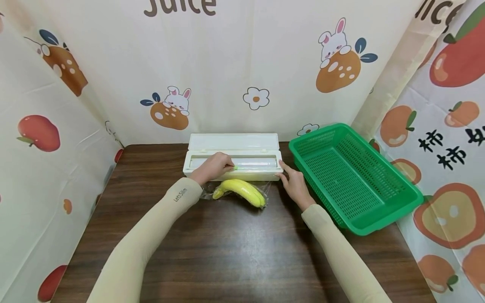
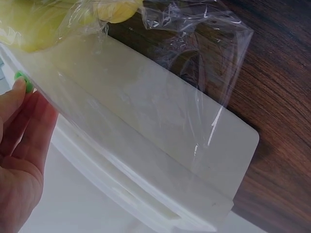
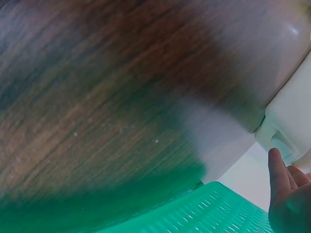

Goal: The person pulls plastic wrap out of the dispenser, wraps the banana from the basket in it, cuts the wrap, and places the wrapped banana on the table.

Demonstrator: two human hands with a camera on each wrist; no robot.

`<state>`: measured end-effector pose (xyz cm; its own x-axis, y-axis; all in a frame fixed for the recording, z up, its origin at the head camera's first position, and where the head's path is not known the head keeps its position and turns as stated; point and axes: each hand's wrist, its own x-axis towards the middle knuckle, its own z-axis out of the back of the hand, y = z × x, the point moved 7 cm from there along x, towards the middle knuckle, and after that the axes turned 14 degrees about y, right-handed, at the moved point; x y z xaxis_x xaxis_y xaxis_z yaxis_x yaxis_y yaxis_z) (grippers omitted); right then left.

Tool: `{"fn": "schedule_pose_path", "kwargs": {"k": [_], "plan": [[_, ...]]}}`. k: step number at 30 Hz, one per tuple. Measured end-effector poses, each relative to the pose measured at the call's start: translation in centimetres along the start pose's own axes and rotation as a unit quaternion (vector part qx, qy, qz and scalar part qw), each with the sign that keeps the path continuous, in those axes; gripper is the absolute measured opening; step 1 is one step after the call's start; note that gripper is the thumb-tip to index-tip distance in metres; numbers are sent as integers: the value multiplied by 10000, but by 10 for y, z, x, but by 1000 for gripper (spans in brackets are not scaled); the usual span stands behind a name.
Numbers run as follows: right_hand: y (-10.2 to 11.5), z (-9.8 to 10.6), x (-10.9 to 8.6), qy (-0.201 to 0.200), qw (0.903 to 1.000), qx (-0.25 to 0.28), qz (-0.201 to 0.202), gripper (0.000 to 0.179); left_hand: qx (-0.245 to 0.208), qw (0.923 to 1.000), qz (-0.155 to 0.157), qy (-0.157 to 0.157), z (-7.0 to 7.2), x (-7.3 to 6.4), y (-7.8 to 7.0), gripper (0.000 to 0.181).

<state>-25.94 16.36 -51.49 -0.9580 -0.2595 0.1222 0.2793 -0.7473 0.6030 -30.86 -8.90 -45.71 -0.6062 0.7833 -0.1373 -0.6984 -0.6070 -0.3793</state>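
A white cling film dispenser lies across the table, its lid tipped back and a roll of film inside. My left hand pinches the small green slide cutter at the dispenser's front edge. With thumb and fingers my right hand holds the dispenser's right end. Just in front lie yellow bananas with clear film on them. In the left wrist view, loose film hangs over the dispenser's white front. The right wrist view catches only part of the right hand, at the dispenser's end.
To the right, a green plastic basket stands close to the right hand and forearm. The dark wooden table stretches toward me. A printed curtain hangs behind the table and along both sides.
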Motion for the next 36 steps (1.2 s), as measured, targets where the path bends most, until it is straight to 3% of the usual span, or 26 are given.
{"fn": "schedule_pose_path", "kwargs": {"k": [20, 28, 36], "plan": [[-1, 1, 1, 28, 10000, 32, -42, 55, -215, 9997, -131, 19, 3, -4, 3, 13], [-1, 0, 1, 43, 10000, 49, -53, 56, -248, 9995, -160, -108, 1, -7, 8, 13], [-1, 1, 1, 34, 10000, 29, -82, 57, -183, 9978, 624, 97, 0, -15, 11, 18]]}}
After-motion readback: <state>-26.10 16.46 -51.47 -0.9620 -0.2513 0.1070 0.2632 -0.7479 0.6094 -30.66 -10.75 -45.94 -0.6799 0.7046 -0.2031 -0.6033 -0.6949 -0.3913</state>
